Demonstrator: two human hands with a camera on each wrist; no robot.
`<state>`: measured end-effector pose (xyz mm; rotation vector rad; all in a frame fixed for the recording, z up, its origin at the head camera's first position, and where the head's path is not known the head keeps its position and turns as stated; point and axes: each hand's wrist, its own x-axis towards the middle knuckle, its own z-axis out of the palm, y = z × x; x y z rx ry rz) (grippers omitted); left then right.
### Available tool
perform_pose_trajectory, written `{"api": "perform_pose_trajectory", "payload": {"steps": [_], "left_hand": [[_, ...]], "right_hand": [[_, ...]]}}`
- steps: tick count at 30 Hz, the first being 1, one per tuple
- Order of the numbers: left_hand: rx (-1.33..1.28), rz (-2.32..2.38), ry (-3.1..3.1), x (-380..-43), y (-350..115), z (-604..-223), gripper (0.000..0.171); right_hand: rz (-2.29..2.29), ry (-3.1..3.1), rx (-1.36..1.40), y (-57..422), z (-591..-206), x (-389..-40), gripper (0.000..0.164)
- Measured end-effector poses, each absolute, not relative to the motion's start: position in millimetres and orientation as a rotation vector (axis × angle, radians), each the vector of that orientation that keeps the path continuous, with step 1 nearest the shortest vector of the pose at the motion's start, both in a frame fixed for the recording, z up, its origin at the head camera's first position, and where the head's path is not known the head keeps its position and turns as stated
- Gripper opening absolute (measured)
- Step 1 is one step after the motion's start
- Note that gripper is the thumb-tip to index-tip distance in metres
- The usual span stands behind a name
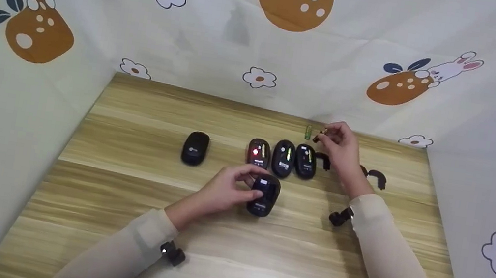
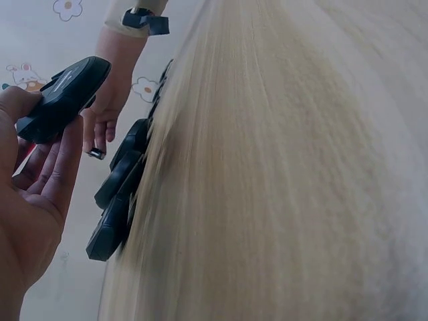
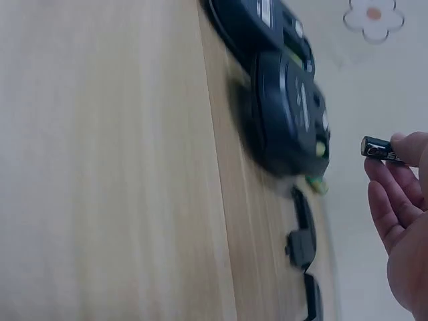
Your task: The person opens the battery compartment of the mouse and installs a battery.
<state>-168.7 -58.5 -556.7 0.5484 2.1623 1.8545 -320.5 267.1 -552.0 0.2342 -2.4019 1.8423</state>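
Note:
My left hand (image 1: 228,186) grips a black computer mouse (image 1: 263,207) whose underside faces up, the thumb across it and fingers beneath. It is raised off the table, as the left wrist view shows. My right hand (image 1: 345,149) pinches a small dark battery (image 3: 378,149) between thumb and fingers, above the table's far side. Beside that hand lies a green battery (image 1: 308,132). Three more mice lie bottom up in a row: one with a red light (image 1: 258,146), a middle mouse (image 1: 282,164) and a right-hand mouse (image 1: 305,167). Each shows a yellow-green battery in its slot.
Another black mouse (image 1: 194,148) lies top up at the left. Curved black covers (image 1: 377,178) lie right of the row, partly behind my right forearm. A patterned cloth (image 1: 213,44) encloses the wooden table (image 1: 136,151) at the back and sides.

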Motion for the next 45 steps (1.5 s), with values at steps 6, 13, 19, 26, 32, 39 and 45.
{"api": "perform_pose_trajectory", "payload": {"steps": [6, 13, 19, 26, 32, 39, 45], "left_hand": [[0.561, 1.864, 2.15, -169, -58, -557, 0.045], [0.554, 1.875, 2.13, -169, -58, -558, 0.045], [0.553, 1.878, 2.134, -170, -58, -558, 0.045], [0.542, 1.879, 2.143, -169, -57, -558, 0.045], [0.537, 1.877, 2.144, -170, -57, -558, 0.045], [0.582, 1.877, 2.155, -170, -58, -560, 0.044], [0.583, 1.878, 2.151, -170, -58, -559, 0.044]], "right_hand": [[1.897, -2.344, 0.289, 260, -538, -294, 0.024], [1.985, -2.338, 0.315, 247, -521, -262, 0.021], [2.041, -2.328, 0.399, 235, -509, -239, 0.02], [2.088, -2.336, 0.51, 222, -498, -214, 0.017], [2.088, -2.354, 0.615, 214, -494, -200, 0.017], [2.056, -2.345, 0.749, 205, -494, -191, 0.017], [1.947, -2.42, 0.836, 200, -496, -183, 0.017]]}}
